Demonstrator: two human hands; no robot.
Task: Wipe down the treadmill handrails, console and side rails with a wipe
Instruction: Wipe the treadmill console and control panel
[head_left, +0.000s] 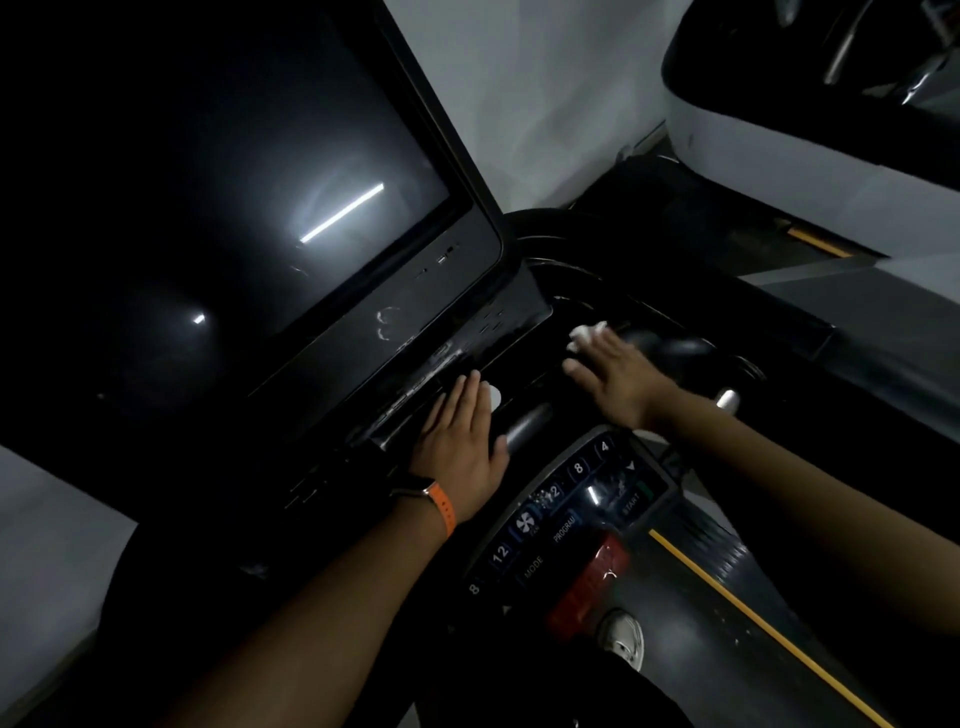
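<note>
Left grip (462, 431) flat and wide on the glossy black ledge under the screen (208, 208), fingers straight, clasping nothing for certain. Pale patch (492, 397) at its fingertips: scrap of wipe or glare, cannot tell. Right grip (613, 374) likewise spread wide, pressing a bunched white wipe (584, 335) into the dark recess of the console (524, 312), just beside a rounded matt handrail (670, 345).

Likely troubles, judged from here: only pressed, not pinched, so liable to slide free on slick plastic and drop into the recess. Liable also to leave streaks on that mirror-like screen glass, already smudged near its lower edge. Could push moisture into the small slots along the bezel. Could brush the button panel (571, 509), curved, shiny, with raised keys and START close to the right forearm, or the red stop pad (592, 582). Dim light besides, so easy to miss patches on black surfaces.
</note>
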